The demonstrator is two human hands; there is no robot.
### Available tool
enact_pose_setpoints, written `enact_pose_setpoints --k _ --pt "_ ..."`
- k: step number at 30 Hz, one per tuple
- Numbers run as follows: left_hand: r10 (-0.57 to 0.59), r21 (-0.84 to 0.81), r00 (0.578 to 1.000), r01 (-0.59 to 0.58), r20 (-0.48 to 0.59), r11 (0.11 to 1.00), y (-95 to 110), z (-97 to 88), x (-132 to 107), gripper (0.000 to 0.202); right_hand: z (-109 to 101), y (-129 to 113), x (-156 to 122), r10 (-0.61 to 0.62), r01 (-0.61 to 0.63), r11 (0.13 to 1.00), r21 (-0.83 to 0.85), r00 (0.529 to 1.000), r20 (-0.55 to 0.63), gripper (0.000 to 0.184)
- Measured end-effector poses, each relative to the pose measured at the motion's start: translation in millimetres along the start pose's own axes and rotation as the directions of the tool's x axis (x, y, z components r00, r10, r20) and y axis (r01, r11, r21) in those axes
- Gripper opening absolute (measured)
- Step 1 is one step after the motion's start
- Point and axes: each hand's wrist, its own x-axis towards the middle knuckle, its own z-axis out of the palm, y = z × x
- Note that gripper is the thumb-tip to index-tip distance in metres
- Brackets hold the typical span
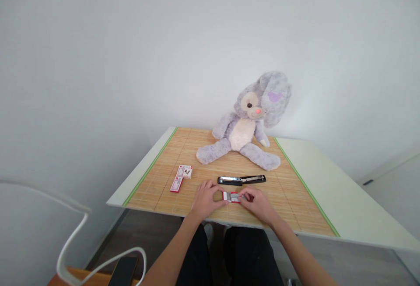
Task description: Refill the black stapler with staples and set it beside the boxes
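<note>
My left hand [206, 198] and my right hand [256, 202] meet over the near edge of the bamboo mat [288, 194], both pinching a small red-and-white staple box [231, 197] between their fingertips. The box looks partly open, with grey contents showing. Just beyond the hands lies a black stapler [241, 180], stretched out flat and open lengthwise. Two more small red-and-white boxes [181, 177] lie on the mat to the left of my left hand.
A grey plush rabbit [246, 124] sits at the back of the mat against the white wall. The white table [344, 198] extends right of the mat. A white cable [75, 242] and a dark phone [123, 270] lie at lower left.
</note>
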Motion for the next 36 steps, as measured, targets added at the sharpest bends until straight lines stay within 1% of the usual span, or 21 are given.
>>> enact_pose_setpoints --k 4,8,10,12,17,21,24,26,28,30,34,36 --pt "-0.006 -0.017 1.000 0.006 0.006 1.000 -0.1 -0.8 -0.6 0.045 -8.0 11.2 -6.8 0.025 -0.025 1.000 -0.009 1.000 0.000 0.028" --pt "-0.006 -0.047 1.000 0.008 0.030 0.999 -1.1 -1.3 -0.9 0.040 -17.2 18.1 -7.7 0.016 -0.015 1.000 -0.011 0.999 0.036 0.041" --pt "-0.003 -0.063 0.999 0.006 0.039 0.998 -2.0 -1.3 -0.9 0.038 -18.4 17.0 -5.6 -0.002 0.003 1.000 -0.013 0.998 0.064 0.036" --pt "-0.002 -0.078 0.999 0.005 0.045 0.997 -3.2 -1.4 -0.8 0.037 -15.8 12.6 -2.5 -0.019 0.021 1.000 -0.013 0.996 0.088 0.029" --pt "0.002 -0.118 0.999 0.003 0.047 0.993 -5.5 -1.4 -1.0 0.039 -1.4 -2.6 4.7 -0.051 0.053 0.998 -0.016 0.994 0.100 0.029" --pt "0.000 -0.150 0.999 0.005 0.035 0.989 -5.7 0.1 -1.1 0.038 4.9 -7.3 5.4 -0.062 0.064 0.998 -0.021 0.994 0.088 0.026" --pt "-0.025 -0.179 1.000 0.026 0.008 0.983 -7.4 3.7 0.0 0.038 7.1 -8.6 4.3 -0.060 0.062 0.998 -0.029 0.996 0.068 0.034" --pt "-0.067 -0.196 0.998 0.061 -0.022 0.979 -10.3 6.6 2.6 0.035 9.3 -11.0 3.9 -0.064 0.066 0.997 -0.033 0.996 0.054 0.040" --pt "-0.112 -0.200 0.992 0.099 -0.057 0.975 -14.4 8.7 7.3 0.034 12.5 -15.0 4.4 -0.074 0.076 0.997 -0.036 0.996 0.047 0.037" --pt "-0.133 -0.185 0.987 0.114 -0.091 0.976 -18.7 9.6 14.1 0.034 16.1 -19.6 5.7 -0.085 0.086 0.996 -0.038 0.996 0.042 0.028" --pt "-0.106 -0.117 0.988 0.092 -0.115 0.989 -25.0 10.5 29.3 0.044 20.4 -27.5 10.8 -0.098 0.100 0.994 -0.042 0.994 0.039 0.016" --pt "-0.095 -0.078 0.989 0.086 -0.114 0.993 -26.8 11.9 35.0 0.045 18.9 -29.7 14.9 -0.108 0.110 0.993 -0.043 0.993 0.051 0.012"
